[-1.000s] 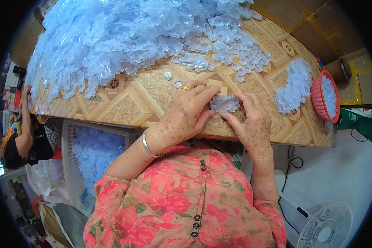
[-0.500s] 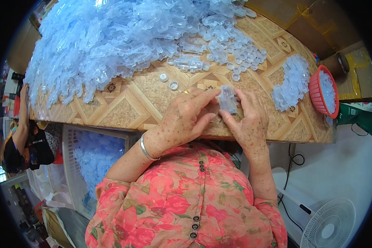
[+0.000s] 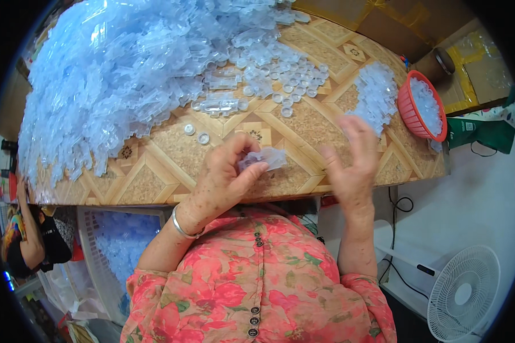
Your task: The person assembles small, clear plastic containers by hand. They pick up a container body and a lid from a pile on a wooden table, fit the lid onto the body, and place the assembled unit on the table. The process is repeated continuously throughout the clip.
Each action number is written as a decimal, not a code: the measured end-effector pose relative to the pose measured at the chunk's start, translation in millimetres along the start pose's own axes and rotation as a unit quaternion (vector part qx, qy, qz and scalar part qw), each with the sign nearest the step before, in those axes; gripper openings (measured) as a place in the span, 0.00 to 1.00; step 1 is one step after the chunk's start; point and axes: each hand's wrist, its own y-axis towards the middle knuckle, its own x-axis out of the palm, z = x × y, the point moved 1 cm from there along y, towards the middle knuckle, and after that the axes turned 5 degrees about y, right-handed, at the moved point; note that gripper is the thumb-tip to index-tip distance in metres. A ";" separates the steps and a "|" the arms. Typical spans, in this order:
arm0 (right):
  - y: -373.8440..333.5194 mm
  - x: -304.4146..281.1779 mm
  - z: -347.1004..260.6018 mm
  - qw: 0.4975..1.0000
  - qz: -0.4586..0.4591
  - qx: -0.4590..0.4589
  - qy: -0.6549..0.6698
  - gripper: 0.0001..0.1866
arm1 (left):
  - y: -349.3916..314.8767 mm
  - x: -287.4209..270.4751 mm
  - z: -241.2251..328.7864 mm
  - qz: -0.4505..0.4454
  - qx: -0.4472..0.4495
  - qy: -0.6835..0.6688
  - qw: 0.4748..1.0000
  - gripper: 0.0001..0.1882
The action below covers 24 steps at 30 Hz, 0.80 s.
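My left hand (image 3: 226, 174) is closed on a small clear plastic case (image 3: 275, 158), pinched between thumb and fingers above the near part of the table. Its far end sticks out to the right, and the rest is hidden by my fingers. To the right, my right hand (image 3: 353, 168) is raised with its fingers apart, holding nothing and somewhat blurred by motion. Just beyond its fingertips lies a small heap of flat clear plastic pieces (image 3: 376, 94). Two small round caps (image 3: 196, 134) rest beyond my left hand. Several clear ring-shaped caps (image 3: 294, 86) are scattered farther back.
A big mound of clear plastic cases (image 3: 114, 80) covers the table's left and back. A red basket (image 3: 415, 114) of clear pieces stands at the right edge, near cardboard boxes (image 3: 406, 26). Below are a white crate (image 3: 91, 234) and a fan (image 3: 463, 294). Another person's arm (image 3: 30, 228) shows at left.
My right hand has let go of the plastic case and moved off to the right, opening. The left hand keeps the case, now tilted over. The view has shifted a little.
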 end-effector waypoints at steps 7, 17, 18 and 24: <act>-12.3 -23.8 64.2 0.984 0.084 0.098 -0.125 0.20 | 3.3 7.0 5.7 -0.021 -0.115 -0.326 0.938 0.11; -12.4 -18.8 65.3 0.979 0.138 0.117 -0.093 0.09 | 7.0 7.0 7.6 -0.049 -0.123 -0.374 0.918 0.11; -12.6 -19.2 63.4 0.980 0.147 0.106 -0.086 0.09 | 7.2 8.1 8.7 -0.045 -0.123 -0.367 0.921 0.13; -12.5 -24.0 44.1 0.983 0.181 0.041 0.014 0.10 | 10.2 16.4 12.2 -0.040 -0.116 -0.410 0.904 0.22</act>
